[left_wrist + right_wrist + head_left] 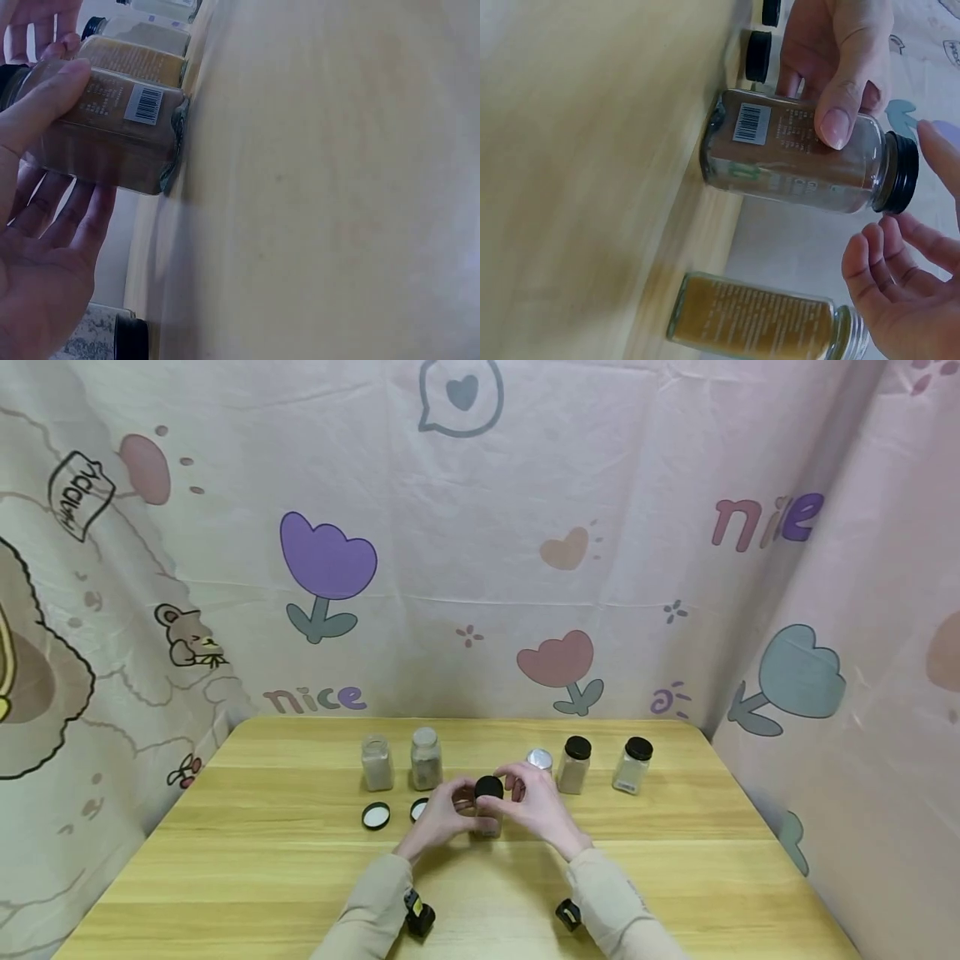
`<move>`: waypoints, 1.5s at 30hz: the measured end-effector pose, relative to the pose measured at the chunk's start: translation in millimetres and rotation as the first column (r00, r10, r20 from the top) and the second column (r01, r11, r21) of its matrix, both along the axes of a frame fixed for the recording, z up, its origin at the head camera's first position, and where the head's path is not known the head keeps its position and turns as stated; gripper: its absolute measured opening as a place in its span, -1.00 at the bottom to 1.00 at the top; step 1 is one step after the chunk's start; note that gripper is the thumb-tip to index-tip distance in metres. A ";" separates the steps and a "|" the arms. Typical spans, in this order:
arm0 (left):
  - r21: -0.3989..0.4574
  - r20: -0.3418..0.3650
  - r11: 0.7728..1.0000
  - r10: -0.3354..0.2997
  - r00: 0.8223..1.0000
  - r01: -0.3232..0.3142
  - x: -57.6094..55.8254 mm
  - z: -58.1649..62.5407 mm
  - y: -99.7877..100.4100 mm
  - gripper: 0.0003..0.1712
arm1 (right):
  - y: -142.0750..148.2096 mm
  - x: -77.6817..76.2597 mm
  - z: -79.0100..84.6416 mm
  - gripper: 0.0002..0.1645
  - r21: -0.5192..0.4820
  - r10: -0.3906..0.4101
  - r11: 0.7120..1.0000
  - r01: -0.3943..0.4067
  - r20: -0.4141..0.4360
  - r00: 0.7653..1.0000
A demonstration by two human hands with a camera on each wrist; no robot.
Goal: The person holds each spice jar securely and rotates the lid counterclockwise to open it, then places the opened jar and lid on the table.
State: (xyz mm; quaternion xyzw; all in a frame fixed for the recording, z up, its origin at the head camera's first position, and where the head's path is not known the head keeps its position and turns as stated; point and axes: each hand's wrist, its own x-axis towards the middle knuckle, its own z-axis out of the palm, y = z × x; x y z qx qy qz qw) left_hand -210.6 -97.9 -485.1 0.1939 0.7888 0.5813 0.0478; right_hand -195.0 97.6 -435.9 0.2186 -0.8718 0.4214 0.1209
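In front of me is a square glass jar [795, 161] of brown powder with a black lid [901, 174]. My left hand [444, 818] grips its body, thumb across the barcode side and fingers behind it. Around the lid, my right hand [536, 802] is spread with thumb and fingers apart. The right fingertips [889, 225] come up close to the lid's edge; whether they touch is unclear. Just beyond the right hand stands a lidless jar of orange-yellow powder [750, 319], its silvery top [539, 758] showing in the head view.
Two lidless jars, one pale [377, 768] and one greyish [427, 768], stand at the back left. Before them lie a black-rimmed lid [376, 816] and another lid [417, 810], partly hidden. Two black-lidded jars [575, 768] [633, 768] stand at the back right. Behind hangs a printed curtain [450, 568].
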 end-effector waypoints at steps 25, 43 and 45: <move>0.033 -0.058 0.999 -0.025 0.998 0.027 11.3 -4.5 -0.2 -0.48 | -13.2 9.1 7.8 -0.74 0.199 0.042 0.980 -0.007 -0.171 0.984; 0.005 -0.092 0.999 -0.041 0.995 0.042 7.7 -4.9 -1.4 -0.47 | -6.3 10.9 12.2 -0.61 0.228 0.185 0.960 -0.160 -0.093 0.978; -0.001 -0.089 0.999 -0.037 0.995 0.037 8.1 -4.2 -1.2 -0.46 | -5.0 10.8 12.3 -0.58 0.189 0.203 0.964 -0.187 -0.069 0.977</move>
